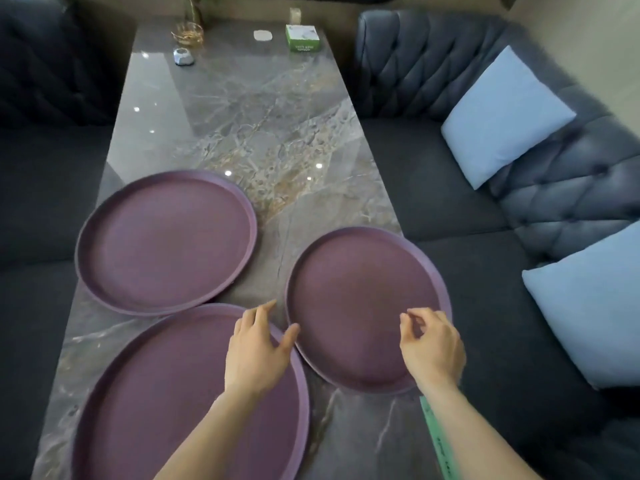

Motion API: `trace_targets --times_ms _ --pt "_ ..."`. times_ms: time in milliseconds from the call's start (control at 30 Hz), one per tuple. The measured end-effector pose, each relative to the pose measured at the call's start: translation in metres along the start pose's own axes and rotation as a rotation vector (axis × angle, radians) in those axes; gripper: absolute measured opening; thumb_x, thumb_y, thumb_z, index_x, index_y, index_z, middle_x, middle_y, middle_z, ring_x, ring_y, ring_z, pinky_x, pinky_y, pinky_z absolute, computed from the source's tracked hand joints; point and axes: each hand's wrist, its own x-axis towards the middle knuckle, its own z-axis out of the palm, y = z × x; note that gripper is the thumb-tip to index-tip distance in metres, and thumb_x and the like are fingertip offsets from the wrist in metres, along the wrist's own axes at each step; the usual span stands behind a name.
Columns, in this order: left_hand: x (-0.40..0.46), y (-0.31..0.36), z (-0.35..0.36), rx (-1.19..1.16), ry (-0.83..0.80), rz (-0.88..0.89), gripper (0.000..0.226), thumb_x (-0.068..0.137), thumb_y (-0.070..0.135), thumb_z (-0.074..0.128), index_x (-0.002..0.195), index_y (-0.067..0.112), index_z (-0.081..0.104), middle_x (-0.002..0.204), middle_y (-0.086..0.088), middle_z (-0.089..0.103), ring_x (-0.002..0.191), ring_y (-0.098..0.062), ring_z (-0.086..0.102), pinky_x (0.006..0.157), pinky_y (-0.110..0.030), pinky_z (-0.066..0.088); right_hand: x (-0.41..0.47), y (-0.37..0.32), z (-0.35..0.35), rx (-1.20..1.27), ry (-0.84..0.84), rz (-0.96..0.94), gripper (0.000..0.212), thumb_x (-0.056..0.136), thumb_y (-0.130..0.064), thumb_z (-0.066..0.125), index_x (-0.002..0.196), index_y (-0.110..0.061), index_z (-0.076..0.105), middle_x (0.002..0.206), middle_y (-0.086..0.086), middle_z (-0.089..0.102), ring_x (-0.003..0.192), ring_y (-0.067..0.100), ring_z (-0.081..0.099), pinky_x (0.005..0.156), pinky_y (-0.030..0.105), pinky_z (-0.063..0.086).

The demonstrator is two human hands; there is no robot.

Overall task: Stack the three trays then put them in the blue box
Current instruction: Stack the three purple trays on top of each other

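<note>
Three round purple trays lie flat and apart on a marble table (242, 109). One tray (166, 242) is at the left, a second tray (356, 285) at the right with its edge past the table's side, and the nearest tray (173, 403) at the bottom left. My left hand (256, 348) hovers over the near tray's right rim, fingers apart, holding nothing. My right hand (429, 344) hangs above the right tray's near side, fingers loosely curled and empty. No blue box is in view.
Dark sofas flank the table on both sides, with two light blue cushions (502, 116) on the right one. At the table's far end stand a green box (302, 37), a small grey pot (183, 57) and a gold wire bowl (188, 33). A green strip (440, 441) lies by my right forearm.
</note>
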Motion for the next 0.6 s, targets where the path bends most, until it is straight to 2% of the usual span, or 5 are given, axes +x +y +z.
trace_targets --times_ms 133,267,333,400,600 --pt "0.041 0.038 0.019 -0.040 -0.015 -0.090 0.071 0.087 0.054 0.057 0.149 0.027 0.035 0.148 -0.004 0.042 0.139 -0.026 0.035 0.109 -0.042 0.035 0.052 0.033 -0.008 -0.037 -0.063 0.109 0.037 0.089 -0.037 0.062 0.123 -0.024 0.062 0.122 0.005 0.059 0.109 0.030 0.059 0.079 0.042 0.052" --pt "0.066 0.051 0.035 -0.079 -0.067 -0.188 0.083 0.085 0.055 0.059 0.155 0.030 0.020 0.157 -0.003 0.032 0.145 -0.025 0.026 0.114 -0.045 0.030 0.087 0.053 -0.004 0.042 -0.196 0.267 0.067 0.088 -0.042 0.062 0.148 -0.026 0.036 0.150 0.008 0.039 0.133 0.033 0.045 0.098 0.051 0.044" --pt "0.073 0.052 0.042 -0.138 -0.077 -0.251 0.089 0.083 0.055 0.062 0.156 0.030 0.018 0.158 -0.003 0.032 0.146 -0.025 0.026 0.115 -0.047 0.030 0.098 0.054 0.000 0.232 -0.272 0.371 0.078 0.087 -0.045 0.065 0.152 -0.031 0.025 0.157 0.006 0.030 0.140 0.032 0.037 0.105 0.053 0.039" --pt "0.078 0.053 0.047 -0.206 -0.058 -0.283 0.090 0.081 0.052 0.067 0.155 0.029 0.022 0.153 -0.003 0.040 0.144 -0.025 0.029 0.114 -0.047 0.032 0.103 0.051 0.006 0.414 -0.309 0.447 0.082 0.085 -0.048 0.067 0.153 -0.034 0.022 0.160 0.001 0.025 0.143 0.029 0.032 0.108 0.052 0.036" --pt "0.078 0.058 0.048 -0.358 -0.009 -0.319 0.086 0.077 0.044 0.074 0.150 0.033 0.031 0.151 0.004 0.045 0.142 -0.018 0.038 0.111 -0.043 0.038 0.105 0.041 0.016 0.552 -0.254 0.543 0.077 0.085 -0.047 0.067 0.151 -0.030 0.029 0.159 0.000 0.027 0.140 0.030 0.037 0.106 0.050 0.038"
